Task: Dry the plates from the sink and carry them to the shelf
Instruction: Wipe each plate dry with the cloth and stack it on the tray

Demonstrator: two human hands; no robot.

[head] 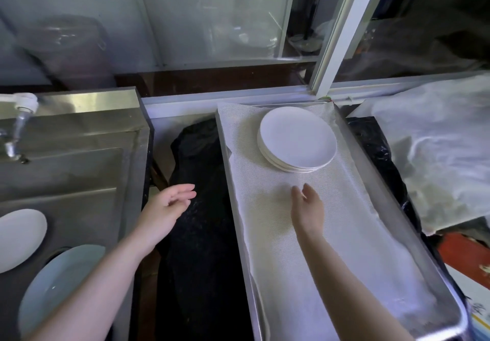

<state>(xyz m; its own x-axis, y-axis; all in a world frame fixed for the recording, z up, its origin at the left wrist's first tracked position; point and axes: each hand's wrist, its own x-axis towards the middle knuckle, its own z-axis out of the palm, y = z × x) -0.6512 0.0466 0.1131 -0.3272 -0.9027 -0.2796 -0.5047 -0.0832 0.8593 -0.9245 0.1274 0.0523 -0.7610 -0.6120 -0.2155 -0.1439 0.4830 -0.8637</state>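
Steel sink on our left, cloth-lined shelf tray on our right, both our hands empty between them.

Largest before us is the long metal shelf tray point(413, 237), lined with a white woven cloth point(326, 255) and running away from us toward a window frame point(344, 30). Next comes the stainless sink point(79, 160), its tap point(20, 123) at the far left, with black plastic sheeting point(201, 234) filling the gap between sink and tray. On the cloth at the tray's far end sits a stack of plain white round plates point(297, 139), neatly piled, matte and clean-looking. Two more plates point(18, 237) lie in the sink basin at lower left, overlapping, the nearer one faintly bluish. Our right hand point(307, 208) hovers over the cloth just short of the stack, fingers straight and holding nothing; our left hand point(167, 208) hangs over the black sheeting, fingers loosely spread, also empty.
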